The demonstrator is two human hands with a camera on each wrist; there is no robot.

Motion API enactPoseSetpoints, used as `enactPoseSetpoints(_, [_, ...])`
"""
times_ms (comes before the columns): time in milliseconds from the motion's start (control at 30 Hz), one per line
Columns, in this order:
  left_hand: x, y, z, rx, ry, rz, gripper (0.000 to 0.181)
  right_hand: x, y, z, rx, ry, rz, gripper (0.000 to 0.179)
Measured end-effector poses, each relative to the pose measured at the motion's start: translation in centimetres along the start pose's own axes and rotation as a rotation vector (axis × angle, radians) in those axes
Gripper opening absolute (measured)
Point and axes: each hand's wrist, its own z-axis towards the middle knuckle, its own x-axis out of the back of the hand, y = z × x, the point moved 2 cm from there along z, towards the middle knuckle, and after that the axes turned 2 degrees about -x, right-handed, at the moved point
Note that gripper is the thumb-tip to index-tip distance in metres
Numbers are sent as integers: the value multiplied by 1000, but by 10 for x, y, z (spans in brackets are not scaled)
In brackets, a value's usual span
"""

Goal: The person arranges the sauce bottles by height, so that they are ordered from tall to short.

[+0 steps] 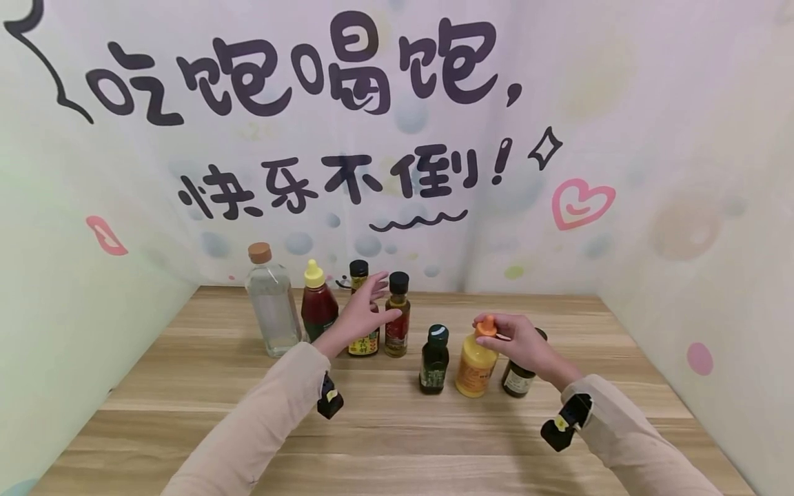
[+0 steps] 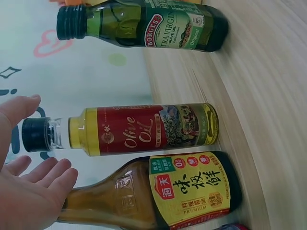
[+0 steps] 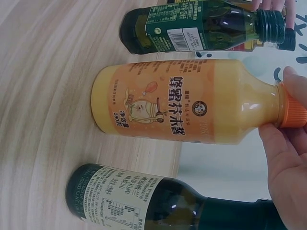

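My right hand [image 1: 523, 342] pinches the orange cap [image 3: 293, 106] of a yellow honey mustard bottle [image 3: 165, 101], which stands upright on the table. My left hand [image 1: 364, 306] is open, its fingers spread around the black-capped neck of a red-labelled olive oil bottle [image 2: 151, 128]. Beside that hand stands a soy sauce bottle [image 2: 192, 189] with a yellow label, partly behind the hand in the head view. A green Borges olive oil bottle [image 1: 433, 362] is just left of the mustard, and a dark bottle with a pale label [image 3: 122, 196] stands on its right.
Farther left on the wooden table [image 1: 347, 430] stand a large clear bottle [image 1: 273, 310] with an orange-brown cap and a dark red sauce bottle [image 1: 319, 303] with a yellow nozzle top. A printed cloth wall [image 1: 397, 255] rises behind the row.
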Motion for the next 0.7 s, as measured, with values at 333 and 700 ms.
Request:
enactPoseSetpoints(333, [3, 10, -13, -47, 9, 42, 68, 0, -1, 0, -6, -4, -3, 35])
enactPoseSetpoints(700, [-5, 30, -28, -52, 12, 29, 66, 0, 1, -1, -15, -6, 13, 35])
